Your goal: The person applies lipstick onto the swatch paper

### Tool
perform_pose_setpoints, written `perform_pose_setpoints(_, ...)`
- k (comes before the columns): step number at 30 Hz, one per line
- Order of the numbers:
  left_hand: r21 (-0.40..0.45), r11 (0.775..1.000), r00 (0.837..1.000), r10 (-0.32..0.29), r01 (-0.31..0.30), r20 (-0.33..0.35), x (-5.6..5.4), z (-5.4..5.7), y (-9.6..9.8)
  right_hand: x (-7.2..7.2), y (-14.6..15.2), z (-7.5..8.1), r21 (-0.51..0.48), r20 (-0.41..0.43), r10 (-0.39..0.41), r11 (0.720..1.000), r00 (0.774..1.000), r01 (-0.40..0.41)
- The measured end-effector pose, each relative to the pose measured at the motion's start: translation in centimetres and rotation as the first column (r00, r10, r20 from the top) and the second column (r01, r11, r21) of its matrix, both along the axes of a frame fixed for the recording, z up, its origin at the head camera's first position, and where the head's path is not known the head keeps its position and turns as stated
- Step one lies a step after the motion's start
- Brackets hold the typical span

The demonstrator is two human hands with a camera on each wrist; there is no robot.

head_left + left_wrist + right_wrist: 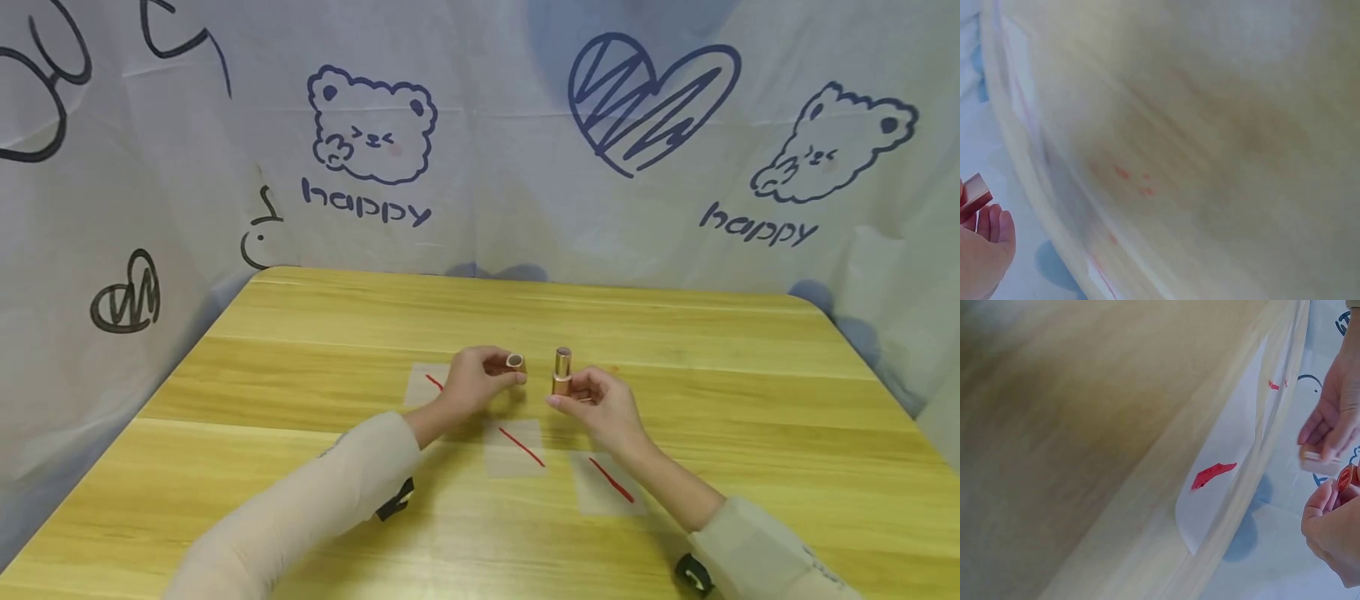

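Note:
Over the middle of the table, my left hand (pixel 474 383) pinches a rose-gold lipstick cap (pixel 515 362) between thumb and fingers, its open end tilted up. Just to the right, my right hand (pixel 606 408) grips the lower part of an uncapped lipstick (pixel 562 371). The lipstick stands upright, its shiny gold inner tube bare at the top. A small gap separates cap and lipstick. At the left edge of the left wrist view, the cap (pixel 975 192) shows in my fingers. In the right wrist view, the round reddish base of the lipstick (pixel 1345 479) faces the camera.
Three pale paper squares with red strokes lie on the wooden table (pixel 300 333): a left one (pixel 416 392) partly behind my left hand, a middle one (pixel 498 458), and a right one (pixel 592 496) beside my right forearm. A white sheet with drawings (pixel 495 183) hangs behind.

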State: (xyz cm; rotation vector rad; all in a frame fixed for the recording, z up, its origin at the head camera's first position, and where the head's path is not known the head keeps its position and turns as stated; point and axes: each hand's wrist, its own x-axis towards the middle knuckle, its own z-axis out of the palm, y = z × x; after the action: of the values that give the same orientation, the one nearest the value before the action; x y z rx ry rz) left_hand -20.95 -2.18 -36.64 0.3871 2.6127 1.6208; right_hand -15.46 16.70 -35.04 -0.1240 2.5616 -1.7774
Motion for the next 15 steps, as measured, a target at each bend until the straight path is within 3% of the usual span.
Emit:
perform_pose_setpoints(7, 0.121, 0.992, 0.998, -0.028, 0.022, 0.048, 0.6, 1.2, -1.0, -0.1, 0.1, -0.2, -0.022, -0.005, 0.015, 1.0, 1.0, -0.015)
perform_pose_setpoints(15, 0.165, 0.981, 0.99, -0.114, 0.099, 0.084, 1.4, 1.9, -2.1, 0.0, 0.1, 0.0, -0.029, -0.013, 0.034, 0.999, 0.999, -0.035)
